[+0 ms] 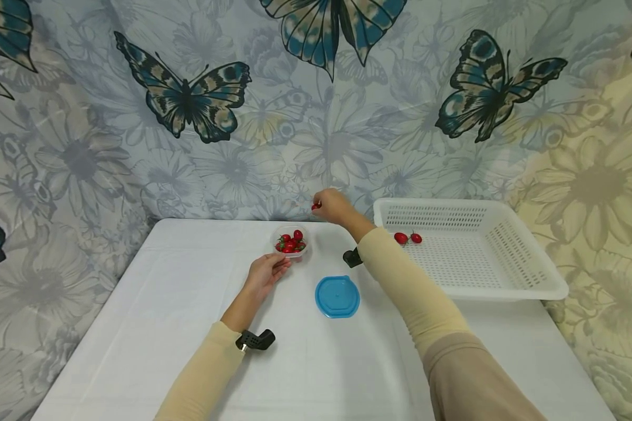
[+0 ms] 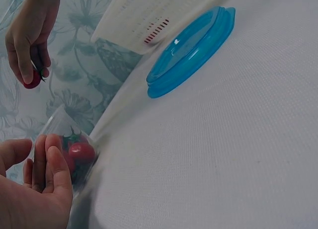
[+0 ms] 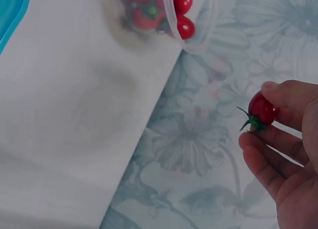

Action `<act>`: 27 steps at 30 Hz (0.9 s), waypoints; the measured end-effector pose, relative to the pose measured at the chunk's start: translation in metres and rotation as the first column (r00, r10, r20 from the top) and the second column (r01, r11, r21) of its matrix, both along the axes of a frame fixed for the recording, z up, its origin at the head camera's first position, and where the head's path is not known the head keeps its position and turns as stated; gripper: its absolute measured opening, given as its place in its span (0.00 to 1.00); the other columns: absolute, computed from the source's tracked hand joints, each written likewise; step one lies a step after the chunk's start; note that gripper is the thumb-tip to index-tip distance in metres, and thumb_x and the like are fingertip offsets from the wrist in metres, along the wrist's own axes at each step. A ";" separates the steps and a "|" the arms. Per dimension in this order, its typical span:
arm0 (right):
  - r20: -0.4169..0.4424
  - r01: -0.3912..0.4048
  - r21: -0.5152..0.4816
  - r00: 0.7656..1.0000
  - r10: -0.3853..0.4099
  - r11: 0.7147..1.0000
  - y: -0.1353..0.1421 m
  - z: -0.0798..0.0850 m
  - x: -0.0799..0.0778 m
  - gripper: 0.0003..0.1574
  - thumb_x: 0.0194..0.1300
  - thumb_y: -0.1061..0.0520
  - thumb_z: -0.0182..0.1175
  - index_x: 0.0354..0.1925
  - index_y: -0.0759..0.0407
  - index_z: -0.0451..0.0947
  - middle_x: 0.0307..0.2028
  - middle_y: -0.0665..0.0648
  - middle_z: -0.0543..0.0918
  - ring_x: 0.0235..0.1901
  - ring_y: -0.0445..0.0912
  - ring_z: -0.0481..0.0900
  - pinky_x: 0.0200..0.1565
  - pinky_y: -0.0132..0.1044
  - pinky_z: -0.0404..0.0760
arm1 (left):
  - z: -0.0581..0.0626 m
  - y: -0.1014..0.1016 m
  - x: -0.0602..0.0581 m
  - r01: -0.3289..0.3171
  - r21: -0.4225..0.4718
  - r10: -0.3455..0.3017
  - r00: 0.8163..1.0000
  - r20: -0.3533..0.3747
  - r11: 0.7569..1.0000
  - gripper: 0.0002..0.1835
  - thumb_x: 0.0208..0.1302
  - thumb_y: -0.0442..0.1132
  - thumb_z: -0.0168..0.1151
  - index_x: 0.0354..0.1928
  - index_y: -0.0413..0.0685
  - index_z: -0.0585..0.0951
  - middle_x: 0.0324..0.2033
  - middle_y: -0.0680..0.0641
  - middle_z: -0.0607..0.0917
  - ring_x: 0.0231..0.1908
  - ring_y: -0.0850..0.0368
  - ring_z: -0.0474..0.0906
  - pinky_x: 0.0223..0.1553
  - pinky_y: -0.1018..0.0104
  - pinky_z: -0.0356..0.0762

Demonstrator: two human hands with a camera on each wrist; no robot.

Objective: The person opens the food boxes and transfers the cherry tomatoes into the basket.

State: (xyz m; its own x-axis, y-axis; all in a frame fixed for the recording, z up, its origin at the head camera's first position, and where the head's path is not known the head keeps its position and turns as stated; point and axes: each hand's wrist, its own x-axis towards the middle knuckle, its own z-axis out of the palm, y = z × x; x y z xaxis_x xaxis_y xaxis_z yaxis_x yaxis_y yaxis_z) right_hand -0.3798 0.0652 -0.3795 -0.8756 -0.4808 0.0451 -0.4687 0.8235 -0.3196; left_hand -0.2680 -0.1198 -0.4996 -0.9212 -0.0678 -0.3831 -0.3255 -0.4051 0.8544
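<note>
A small clear container [image 1: 306, 248] stands near the table's far edge with several red cherry tomatoes [image 1: 289, 246] in it, some with green stems. My left hand [image 1: 265, 273] is at its near side; in the left wrist view the fingers look fairly straight and the thumb stands apart from them. Whether they touch the wall I cannot tell. Held between thumb and fingers of my right hand [image 1: 333, 207] is one cherry tomato [image 3: 262, 109], its green stem showing. That hand is raised to the right of the container. A blue lid [image 1: 337, 297] lies on the table nearby.
A white perforated basket [image 1: 537, 263] stands on the right side of the table, with two cherry tomatoes [image 1: 401, 238] at its left end. The white cloth-covered table [image 1: 189, 280] meets a butterfly-patterned backdrop [image 1: 337, 146]. My right forearm crosses the basket's left side.
</note>
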 end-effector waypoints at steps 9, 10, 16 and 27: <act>0.010 0.010 -0.004 1.000 -0.010 1.000 0.010 0.007 -0.004 0.15 0.66 0.57 0.61 0.46 0.67 0.81 0.43 0.63 0.85 0.43 0.54 0.82 0.48 0.43 0.82 | 0.000 -0.001 0.000 0.004 -0.015 -0.004 1.000 0.001 1.000 0.05 0.70 0.34 0.56 0.44 0.40 0.74 0.26 0.54 0.84 0.29 0.65 0.83 0.36 0.77 0.81; 0.011 0.010 -0.003 1.000 -0.010 1.000 0.011 0.008 -0.004 0.15 0.65 0.57 0.61 0.46 0.67 0.81 0.43 0.63 0.85 0.43 0.54 0.81 0.48 0.43 0.82 | 0.000 -0.001 0.000 0.006 -0.014 -0.006 1.000 0.001 1.000 0.05 0.70 0.34 0.55 0.44 0.40 0.74 0.27 0.54 0.84 0.30 0.65 0.83 0.36 0.77 0.81; -0.003 0.025 0.024 1.000 -0.025 0.999 0.020 0.015 -0.008 0.15 0.65 0.58 0.60 0.46 0.66 0.81 0.43 0.63 0.85 0.44 0.54 0.80 0.49 0.44 0.81 | 0.000 -0.001 0.001 0.012 -0.022 -0.012 1.000 0.000 1.000 0.06 0.70 0.34 0.55 0.45 0.39 0.74 0.27 0.53 0.84 0.30 0.65 0.83 0.36 0.77 0.81; 0.033 0.041 0.008 0.999 -0.041 0.999 0.042 0.028 -0.013 0.15 0.65 0.58 0.60 0.47 0.67 0.81 0.43 0.64 0.84 0.43 0.54 0.80 0.47 0.44 0.81 | 0.001 -0.001 0.001 0.011 -0.033 -0.011 1.000 0.008 0.999 0.07 0.71 0.36 0.56 0.46 0.39 0.73 0.28 0.53 0.84 0.31 0.65 0.83 0.37 0.76 0.82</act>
State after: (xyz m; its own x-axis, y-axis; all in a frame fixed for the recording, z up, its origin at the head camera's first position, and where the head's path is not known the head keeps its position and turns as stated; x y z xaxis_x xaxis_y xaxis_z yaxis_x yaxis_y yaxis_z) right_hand -0.3929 0.1076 -0.3516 -0.8955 -0.4450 0.0125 -0.4240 0.8440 -0.3285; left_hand -0.2674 -0.1208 -0.4983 -0.9189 -0.0703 -0.3881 -0.3367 -0.3727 0.8647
